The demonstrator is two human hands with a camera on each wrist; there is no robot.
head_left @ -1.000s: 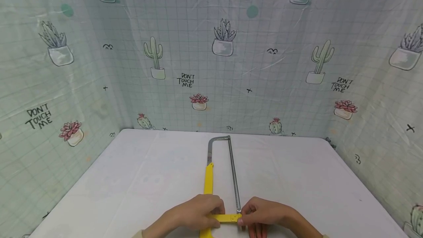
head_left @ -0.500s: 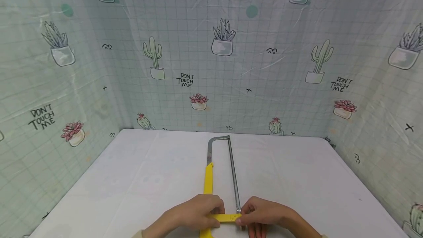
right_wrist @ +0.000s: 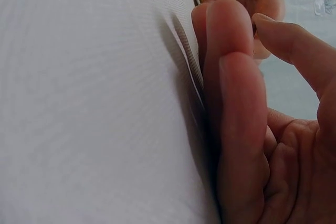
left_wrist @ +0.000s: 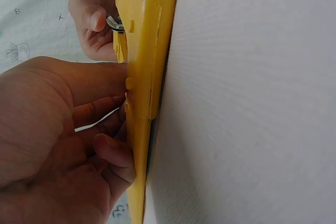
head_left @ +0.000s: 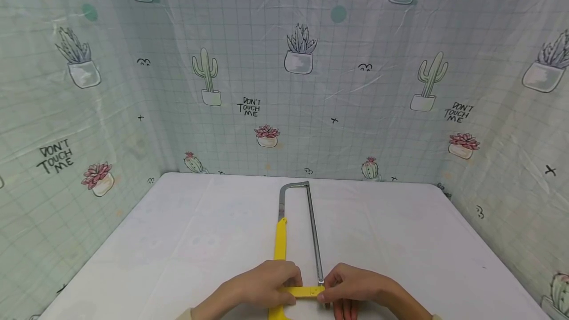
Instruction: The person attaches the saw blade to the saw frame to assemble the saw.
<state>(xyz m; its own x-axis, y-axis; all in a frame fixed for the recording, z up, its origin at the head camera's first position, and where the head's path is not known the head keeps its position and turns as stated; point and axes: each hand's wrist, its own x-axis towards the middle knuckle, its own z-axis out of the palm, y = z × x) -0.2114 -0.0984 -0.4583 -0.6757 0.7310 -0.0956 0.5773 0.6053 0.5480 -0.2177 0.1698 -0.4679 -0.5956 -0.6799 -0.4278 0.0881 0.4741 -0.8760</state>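
Observation:
A hacksaw lies on the white table, its yellow frame point(head_left: 280, 241) to the left and its thin grey blade point(head_left: 314, 233) to the right. My left hand point(head_left: 268, 284) grips the yellow frame near the bottom of the head view; in the left wrist view its fingertips press against the frame's side. At the blade's near end, my right hand point(head_left: 357, 284) pinches the small metal wing nut point(left_wrist: 115, 23) with thumb and finger. The right hand's other fingers point(right_wrist: 243, 114) extend down close to the tabletop. Part of the handle is hidden under the left hand and cut off by the view.
The white table point(head_left: 213, 221) spreads to both sides of the hacksaw. A cactus-print sheet point(head_left: 266, 78) stands as a wall behind the table and along both sides.
Both hands keep their places on the hacksaw. The right thumb and finger shift very slightly at the nut; the saw stays still.

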